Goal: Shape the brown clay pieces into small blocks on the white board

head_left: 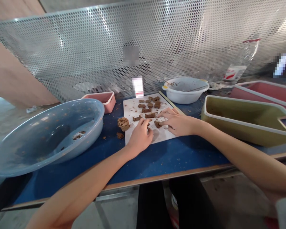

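A white board (133,109) lies on the blue table and carries several small brown clay pieces (148,109). My left hand (140,137) rests on the board's near edge, fingers curled inward around a small brown bit. My right hand (177,121) lies beside it on the board, its fingertips pinched on a brown piece (157,124). A lump of brown clay (123,123) sits just off the board's left edge, with a smaller crumb (120,135) below it.
A large blue basin (38,143) fills the left. A pink tray (107,100) and a white bowl (184,90) stand behind the board. An olive bin (248,127), a pink bin (267,92) and a plastic bottle (239,63) stand right. Perforated metal screen (143,41) at the back.
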### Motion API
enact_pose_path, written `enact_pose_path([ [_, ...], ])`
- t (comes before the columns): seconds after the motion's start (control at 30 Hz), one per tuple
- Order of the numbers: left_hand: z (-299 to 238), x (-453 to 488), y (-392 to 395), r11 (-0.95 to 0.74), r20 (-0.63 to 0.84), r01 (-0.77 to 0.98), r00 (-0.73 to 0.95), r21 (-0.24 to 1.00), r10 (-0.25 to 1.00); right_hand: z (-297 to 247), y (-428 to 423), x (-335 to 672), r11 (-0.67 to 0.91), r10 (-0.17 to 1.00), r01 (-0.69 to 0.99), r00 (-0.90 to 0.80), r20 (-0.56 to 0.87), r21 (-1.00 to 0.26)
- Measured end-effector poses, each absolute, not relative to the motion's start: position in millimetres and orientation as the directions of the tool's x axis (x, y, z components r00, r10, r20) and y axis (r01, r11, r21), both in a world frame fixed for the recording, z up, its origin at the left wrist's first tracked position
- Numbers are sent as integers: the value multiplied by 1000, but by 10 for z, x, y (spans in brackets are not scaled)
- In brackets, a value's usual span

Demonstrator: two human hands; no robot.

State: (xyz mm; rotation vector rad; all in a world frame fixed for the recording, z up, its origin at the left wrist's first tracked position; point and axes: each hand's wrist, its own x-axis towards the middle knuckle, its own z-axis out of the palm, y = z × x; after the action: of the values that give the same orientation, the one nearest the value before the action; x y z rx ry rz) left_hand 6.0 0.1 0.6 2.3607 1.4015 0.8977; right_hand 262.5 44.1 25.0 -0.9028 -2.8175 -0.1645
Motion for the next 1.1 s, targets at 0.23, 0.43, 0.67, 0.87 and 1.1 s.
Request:
enact_pose_path([
  [0.23,-3,53,4,-506,389,704,341,498,856,230,516,2624,771,615,636,-751,242,13],
  [0.43,17,59,5,-494,388,724,329,482,861,155,622,2630,701,708,707,-676,204,-91],
  [0.67,37,63,22,-493,414,740,313,458,855,95,626,2556,674,738,711,-653,170,-198],
  [0.87,20,60,39,-488,403,738,313,467,860,82,607,2522,695,719,688,-667,193,-211],
  [1.1,16,48,58,-479,398,744,308,466,864,88,553,2489,695,718,696,-657,231,-181],
])
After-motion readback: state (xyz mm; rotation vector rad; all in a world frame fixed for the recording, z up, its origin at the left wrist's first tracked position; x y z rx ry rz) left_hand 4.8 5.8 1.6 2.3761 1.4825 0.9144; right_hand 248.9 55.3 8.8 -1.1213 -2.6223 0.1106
